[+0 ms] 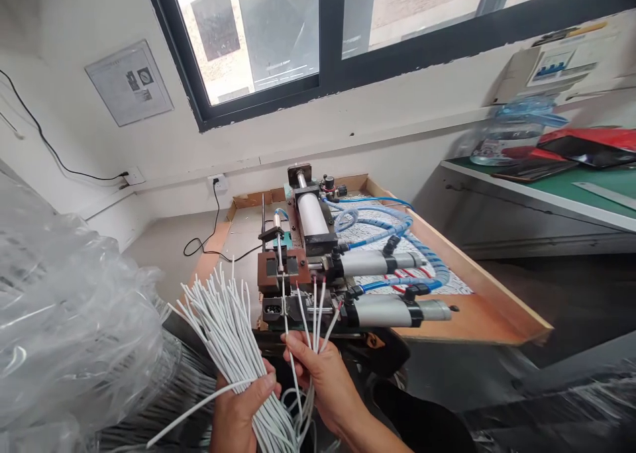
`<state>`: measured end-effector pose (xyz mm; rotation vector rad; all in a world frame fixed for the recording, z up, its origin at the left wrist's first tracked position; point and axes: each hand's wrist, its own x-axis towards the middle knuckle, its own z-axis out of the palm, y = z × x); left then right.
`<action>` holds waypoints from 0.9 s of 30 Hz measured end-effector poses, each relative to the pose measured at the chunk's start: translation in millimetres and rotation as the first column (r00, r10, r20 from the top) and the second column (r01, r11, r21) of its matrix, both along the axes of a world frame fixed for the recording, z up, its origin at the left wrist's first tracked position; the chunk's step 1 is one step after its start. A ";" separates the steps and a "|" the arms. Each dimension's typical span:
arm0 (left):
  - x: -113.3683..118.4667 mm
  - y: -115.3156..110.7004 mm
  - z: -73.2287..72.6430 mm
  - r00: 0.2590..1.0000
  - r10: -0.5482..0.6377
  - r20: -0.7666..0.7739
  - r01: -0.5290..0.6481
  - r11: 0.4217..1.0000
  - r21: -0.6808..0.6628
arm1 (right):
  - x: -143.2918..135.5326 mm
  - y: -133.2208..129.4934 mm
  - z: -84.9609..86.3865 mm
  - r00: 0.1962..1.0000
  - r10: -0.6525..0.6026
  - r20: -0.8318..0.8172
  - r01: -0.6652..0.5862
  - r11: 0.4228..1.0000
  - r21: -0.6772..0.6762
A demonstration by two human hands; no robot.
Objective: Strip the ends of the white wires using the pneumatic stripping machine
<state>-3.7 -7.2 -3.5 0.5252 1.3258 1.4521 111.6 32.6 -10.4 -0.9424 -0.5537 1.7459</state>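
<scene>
A thick bundle of white wires [226, 330] is wrapped in my left hand [243, 406], its cut ends fanned upward and one wire sticking out to the lower left. My right hand [318, 373] holds several white wires [318, 314] with reddish tips, spread apart. Between its thumb and index finger is a single wire [287, 330], whose upper end reaches the small pneumatic machine [283, 271] at its brown block. Both hands are side by side just in front of the machine.
Silver cylinders [382, 310] and blue air hoses [397, 224] lie right of the block, inside a wooden-edged tray [497, 301]. Clear plastic wrapping [74, 307] bulges at the left. On the right, a green-topped table [571, 191] carries a bottle [511, 135] and a red item.
</scene>
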 end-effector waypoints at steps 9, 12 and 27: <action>-6.2 -2.6 14.0 0.995 -0.089 0.034 0.085 0.990 0.109 | 22.3 -41.2 -19.2 0.945 0.324 0.048 -0.327 0.942 0.076; -4.7 -6.9 13.2 0.986 -0.159 0.040 0.152 0.979 0.133 | 26.1 -62.2 -22.0 0.910 0.403 0.095 -0.411 0.907 0.087; 7.9 -44.8 28.3 0.957 -0.287 0.040 0.275 0.943 0.188 | 23.9 -101.4 -17.4 0.822 0.545 0.168 -0.569 0.800 0.188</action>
